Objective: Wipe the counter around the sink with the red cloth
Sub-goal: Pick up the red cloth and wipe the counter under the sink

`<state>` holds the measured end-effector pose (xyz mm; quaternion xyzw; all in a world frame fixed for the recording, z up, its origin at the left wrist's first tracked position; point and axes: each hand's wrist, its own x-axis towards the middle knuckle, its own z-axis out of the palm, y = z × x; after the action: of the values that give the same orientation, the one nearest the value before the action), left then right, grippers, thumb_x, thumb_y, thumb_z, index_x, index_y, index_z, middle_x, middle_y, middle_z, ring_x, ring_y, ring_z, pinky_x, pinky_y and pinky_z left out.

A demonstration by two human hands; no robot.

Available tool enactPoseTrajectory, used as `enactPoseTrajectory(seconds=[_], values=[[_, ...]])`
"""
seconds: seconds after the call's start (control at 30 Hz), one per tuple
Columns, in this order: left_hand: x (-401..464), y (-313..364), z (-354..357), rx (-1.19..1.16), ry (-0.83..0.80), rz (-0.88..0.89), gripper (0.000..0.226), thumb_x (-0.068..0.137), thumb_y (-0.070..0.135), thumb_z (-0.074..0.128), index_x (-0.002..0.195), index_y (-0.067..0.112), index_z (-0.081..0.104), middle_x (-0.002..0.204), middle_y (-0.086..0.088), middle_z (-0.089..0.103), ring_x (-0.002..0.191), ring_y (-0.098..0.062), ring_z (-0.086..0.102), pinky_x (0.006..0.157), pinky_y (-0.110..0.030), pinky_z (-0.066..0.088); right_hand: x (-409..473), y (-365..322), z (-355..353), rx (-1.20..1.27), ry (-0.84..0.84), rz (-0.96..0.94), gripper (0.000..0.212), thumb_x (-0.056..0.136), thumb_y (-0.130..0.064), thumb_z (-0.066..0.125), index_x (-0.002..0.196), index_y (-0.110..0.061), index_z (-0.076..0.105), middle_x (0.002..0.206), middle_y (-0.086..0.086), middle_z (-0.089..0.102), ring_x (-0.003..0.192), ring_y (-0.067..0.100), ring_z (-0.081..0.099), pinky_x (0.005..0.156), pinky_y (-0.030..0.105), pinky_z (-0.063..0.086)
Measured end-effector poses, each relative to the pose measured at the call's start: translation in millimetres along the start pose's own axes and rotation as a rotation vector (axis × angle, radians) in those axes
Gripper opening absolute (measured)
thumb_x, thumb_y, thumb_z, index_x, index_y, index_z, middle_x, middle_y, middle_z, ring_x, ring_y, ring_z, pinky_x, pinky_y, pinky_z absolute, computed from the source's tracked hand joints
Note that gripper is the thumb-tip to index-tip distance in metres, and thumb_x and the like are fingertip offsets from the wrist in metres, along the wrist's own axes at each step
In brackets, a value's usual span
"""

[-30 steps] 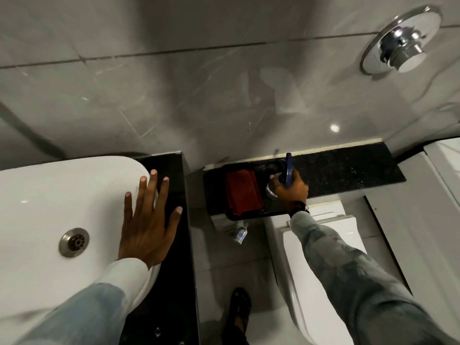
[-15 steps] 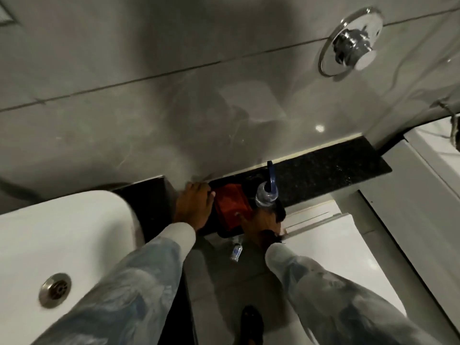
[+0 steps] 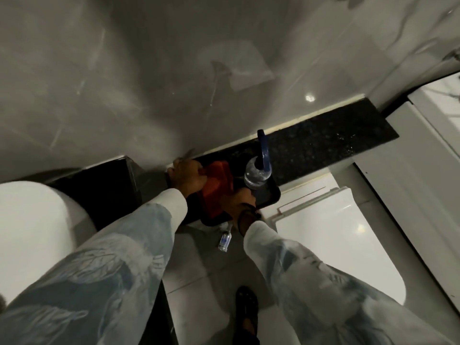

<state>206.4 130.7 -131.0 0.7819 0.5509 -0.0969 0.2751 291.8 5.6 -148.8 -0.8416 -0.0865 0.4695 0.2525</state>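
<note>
The red cloth lies in a black tray on the dark ledge. It is grasped at its left edge by the left hand, grip closed. The right hand rests at the tray's near rim; its grip cannot be told. A clear bottle stands in the tray.

I see a black tray on a dark speckled ledge, a clear bottle with a blue handle standing in the tray, a white toilet lid below, a small bottle on the grey floor, glossy grey wall tiles behind.
</note>
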Motion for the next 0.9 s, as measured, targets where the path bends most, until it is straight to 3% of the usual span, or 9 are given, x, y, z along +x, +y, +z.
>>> enactPoseTrajectory(seconds=[0.17, 0.23, 0.33, 0.4, 0.47, 0.6, 0.73, 0.83, 0.9], values=[[-57.3, 3.3, -39.8, -0.322, -0.066, -0.077, 0.042, 0.091, 0.018, 0.061, 0.132, 0.011, 0.056, 0.138, -0.017, 0.058, 0.128, -0.036, 0.054, 0.107, -0.039, 0.043, -31.3, 8.7, -16.0, 0.274, -0.089, -0.026, 0.071, 0.046, -0.03, 0.093, 0.111, -0.008, 0.077, 0.111, 0.011, 0.078, 0.099, 0.03, 0.076, 0.089, 0.049, 0.063], [-93.3, -0.6, -57.8, -0.385, -0.051, -0.088, 0.049, 0.09, 0.02, 0.062, 0.138, 0.013, 0.052, 0.143, -0.016, 0.055, 0.13, -0.034, 0.053, 0.11, -0.038, 0.043, -76.0, 10.7, -27.0, 0.362, -0.137, -0.057, 0.058, 0.055, -0.016, 0.094, 0.108, 0.0, 0.077, 0.109, 0.016, 0.078, 0.093, 0.031, 0.076, 0.078, 0.047, 0.066], [-150.2, -9.5, -77.4, -0.396, 0.002, 0.0, 0.041, 0.082, 0.027, 0.067, 0.122, 0.019, 0.063, 0.128, -0.011, 0.067, 0.118, -0.032, 0.062, 0.105, -0.045, 0.049, -147.5, 21.0, -38.7, 0.349, -0.182, -0.094, 0.039, 0.076, 0.002, 0.081, 0.114, 0.008, 0.073, 0.094, 0.014, 0.077, 0.069, 0.021, 0.07, 0.046, 0.02, 0.054], [-191.6, -14.8, -80.9, -0.433, 0.032, 0.038, 0.032, 0.08, 0.023, 0.069, 0.111, 0.014, 0.068, 0.117, -0.013, 0.071, 0.11, -0.031, 0.065, 0.1, -0.041, 0.052, -192.3, 35.2, -42.0, 0.371, -0.212, -0.097, 0.018, 0.084, 0.0, 0.076, 0.102, 0.001, 0.074, 0.068, 0.002, 0.074, 0.05, 0.011, 0.066, 0.034, 0.014, 0.042], [-226.3, -17.8, -75.9, -0.466, 0.052, 0.066, 0.028, 0.08, 0.019, 0.07, 0.107, 0.012, 0.069, 0.114, -0.015, 0.072, 0.107, -0.031, 0.066, 0.097, -0.038, 0.053, -229.5, 51.1, -43.5, 0.319, -0.247, -0.066, 0.005, 0.09, -0.013, 0.074, 0.092, -0.015, 0.069, 0.065, -0.003, 0.068, 0.051, 0.01, 0.061, 0.029, 0.011, 0.032], [-304.8, -48.0, -58.3, -0.514, 0.022, 0.113, 0.03, 0.084, 0.016, 0.067, 0.113, 0.008, 0.066, 0.117, -0.017, 0.07, 0.111, -0.032, 0.065, 0.092, -0.031, 0.047, -298.0, 96.0, -31.7, 0.19, -0.264, -0.04, 0.025, 0.07, -0.031, 0.081, 0.084, -0.022, 0.061, 0.078, -0.004, 0.063, 0.064, 0.008, 0.055, 0.044, 0.016, 0.039], [-365.8, -98.7, -26.0, -0.539, -0.024, 0.085, 0.039, 0.083, 0.022, 0.064, 0.119, 0.004, 0.065, 0.12, -0.019, 0.07, 0.115, -0.032, 0.065, 0.095, -0.034, 0.048, -341.8, 149.4, -11.3, 0.05, -0.298, -0.03, 0.024, 0.089, -0.026, 0.074, 0.109, -0.016, 0.066, 0.099, 0.005, 0.063, 0.067, 0.009, 0.053, 0.048, 0.016, 0.039], [-395.6, -134.3, 1.6, -0.528, -0.028, 0.037, 0.026, 0.086, 0.01, 0.062, 0.111, 0.004, 0.066, 0.115, -0.02, 0.071, 0.11, -0.033, 0.065, 0.088, -0.029, 0.045, -350.9, 187.6, 15.0, -0.035, -0.305, -0.025, 0.059, 0.064, -0.038, 0.084, 0.115, -0.009, 0.074, 0.092, 0.005, 0.07, 0.07, 0.012, 0.058, 0.052, 0.015, 0.041], [-408.6, -153.4, 13.8, -0.554, -0.002, 0.002, 0.026, 0.085, 0.009, 0.063, 0.11, 0.005, 0.067, 0.115, -0.02, 0.071, 0.11, -0.034, 0.065, 0.092, -0.033, 0.048, -350.2, 207.6, 36.4, -0.065, -0.263, -0.03, 0.067, 0.051, -0.047, 0.082, 0.107, -0.012, 0.078, 0.093, 0.008, 0.078, 0.075, 0.018, 0.063, 0.063, 0.023, 0.044]])
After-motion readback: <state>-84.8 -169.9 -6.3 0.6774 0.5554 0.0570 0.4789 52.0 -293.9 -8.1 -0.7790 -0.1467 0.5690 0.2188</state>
